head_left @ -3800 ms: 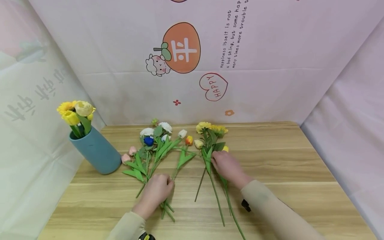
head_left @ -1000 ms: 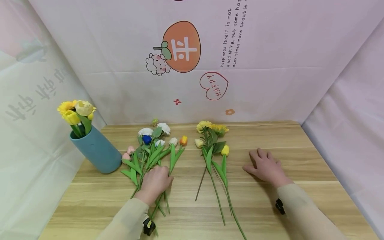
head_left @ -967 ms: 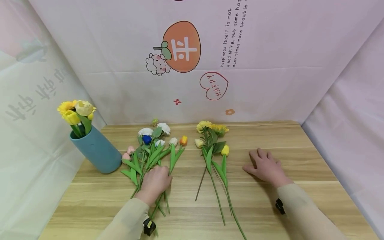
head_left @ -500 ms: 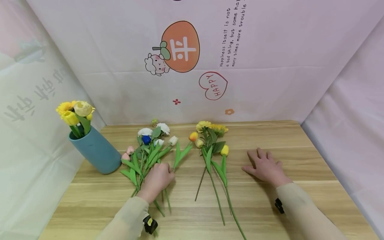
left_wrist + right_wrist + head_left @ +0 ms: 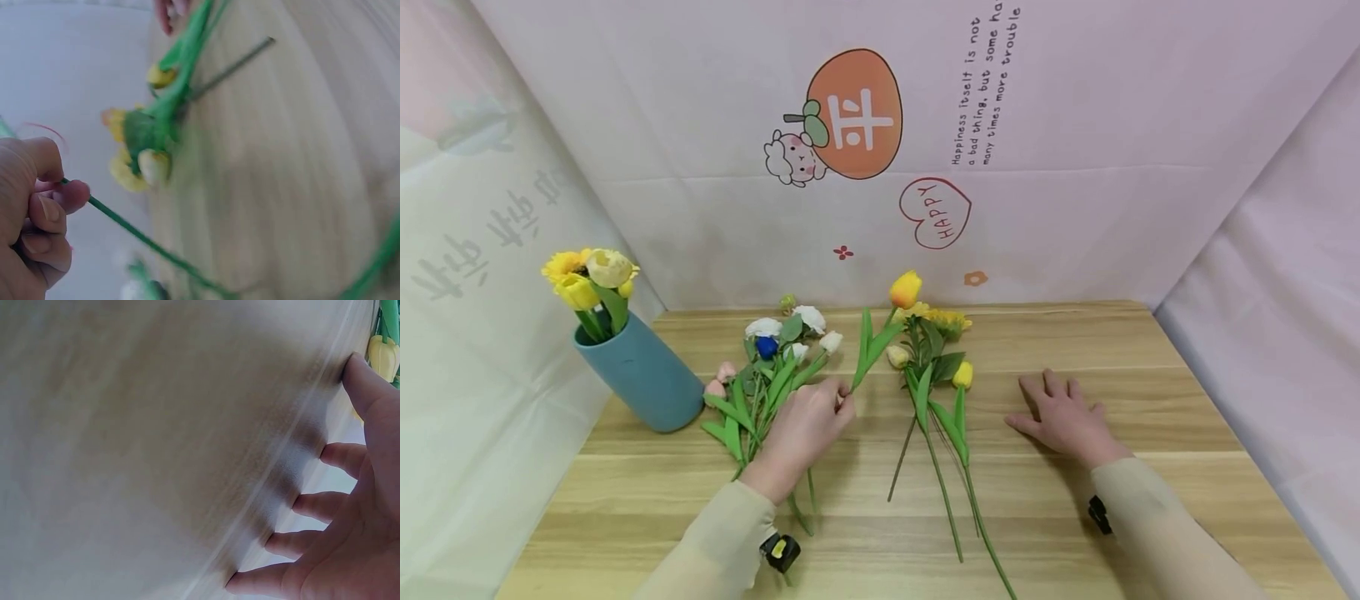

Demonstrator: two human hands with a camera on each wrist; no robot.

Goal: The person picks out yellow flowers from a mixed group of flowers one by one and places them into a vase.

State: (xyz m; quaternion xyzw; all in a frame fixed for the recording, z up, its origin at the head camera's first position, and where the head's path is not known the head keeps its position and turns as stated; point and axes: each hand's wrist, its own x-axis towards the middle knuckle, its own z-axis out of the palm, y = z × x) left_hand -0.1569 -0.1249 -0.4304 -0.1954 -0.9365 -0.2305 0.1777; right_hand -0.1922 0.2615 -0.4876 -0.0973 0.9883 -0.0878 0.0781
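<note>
With right hand [image 5: 1063, 423] splayed, the left hand [image 5: 808, 422] pinches an orange tulip [image 5: 878, 344], bloom [image 5: 906, 289] slanting away rightward, lower stem [image 5: 144, 238] clear only in left-wrist view.

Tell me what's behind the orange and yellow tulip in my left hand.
Behind the tulip are the printed backdrop and a yellow flower. It covers part of that flower and some tabletop; those hidden parts can't be seen.
</note>
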